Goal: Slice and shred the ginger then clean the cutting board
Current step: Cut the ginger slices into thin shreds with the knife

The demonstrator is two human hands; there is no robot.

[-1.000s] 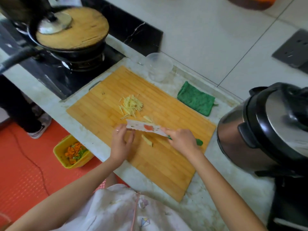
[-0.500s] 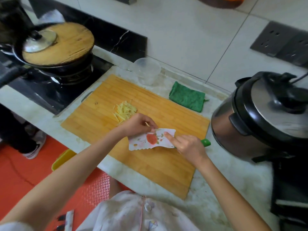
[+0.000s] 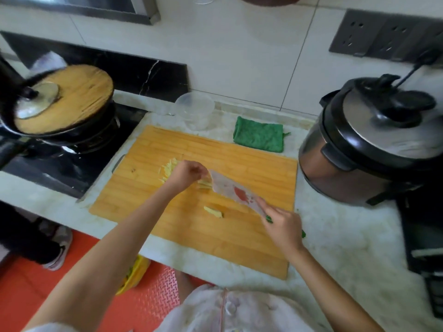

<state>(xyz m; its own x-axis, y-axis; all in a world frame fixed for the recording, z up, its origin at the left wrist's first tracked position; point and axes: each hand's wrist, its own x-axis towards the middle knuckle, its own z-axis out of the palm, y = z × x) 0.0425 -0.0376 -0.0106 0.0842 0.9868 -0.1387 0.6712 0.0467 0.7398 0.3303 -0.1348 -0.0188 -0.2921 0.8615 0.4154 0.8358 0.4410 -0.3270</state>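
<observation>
Head view: shredding is in hand. Over the cutting board's (image 3: pixel 239 248) centre, the right hand (image 3: pixel 282 226) grips the knife (image 3: pixel 230 190). The left hand (image 3: pixel 189 174), fingers curled at the blade tip, meets ginger shreds (image 3: pixel 167 168); whether it pinches any cannot be told. A ginger piece (image 3: pixel 213 211) near the board's front awaits shredding. A green cloth (image 3: pixel 259 137) lies behind the board, apparently no obstruction.

Pale yellow ginger (image 3: pixel 169 167); a honey-orange cutting board (image 3: pixel 239 248) banded in plank stripes. The knife (image 3: pixel 227 188) is white with a red blotch (handle green). At the board's one o'clock, a deep green cloth (image 3: pixel 259 137); at seven, an orange-red embossed floor mat (image 3: pixel 153 298).
</observation>
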